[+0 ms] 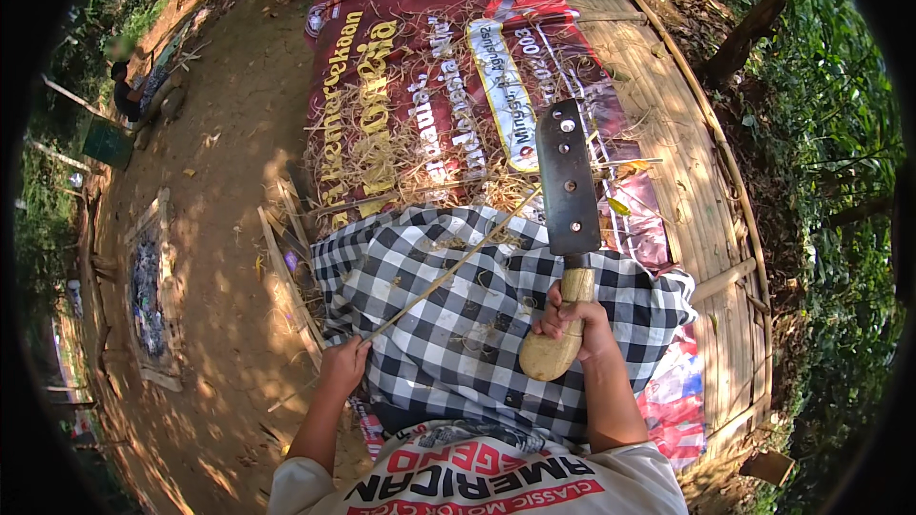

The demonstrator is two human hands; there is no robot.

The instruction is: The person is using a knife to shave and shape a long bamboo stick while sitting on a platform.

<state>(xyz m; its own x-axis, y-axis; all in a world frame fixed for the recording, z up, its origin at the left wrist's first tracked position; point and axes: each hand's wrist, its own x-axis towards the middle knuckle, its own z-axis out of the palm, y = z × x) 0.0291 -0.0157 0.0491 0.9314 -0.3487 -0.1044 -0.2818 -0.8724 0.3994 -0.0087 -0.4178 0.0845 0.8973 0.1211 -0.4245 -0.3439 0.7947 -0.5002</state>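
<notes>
My right hand (575, 322) grips the pale wooden handle of a dark flat-bladed cleaver (567, 176), whose blade points away from me. My left hand (343, 364) pinches the near end of a long thin bamboo strip (456, 264). The strip runs diagonally up and right across my lap toward the blade. A black-and-white checked cloth (458, 324) covers my legs beneath both hands.
I sit on a woven bamboo platform (682, 133) spread with a red printed banner (420, 67) littered with pale shavings (382, 148). Bare dirt ground (219, 229) lies to the left, where another person (129, 91) sits far off. Tree trunks and green plants (821, 133) stand right.
</notes>
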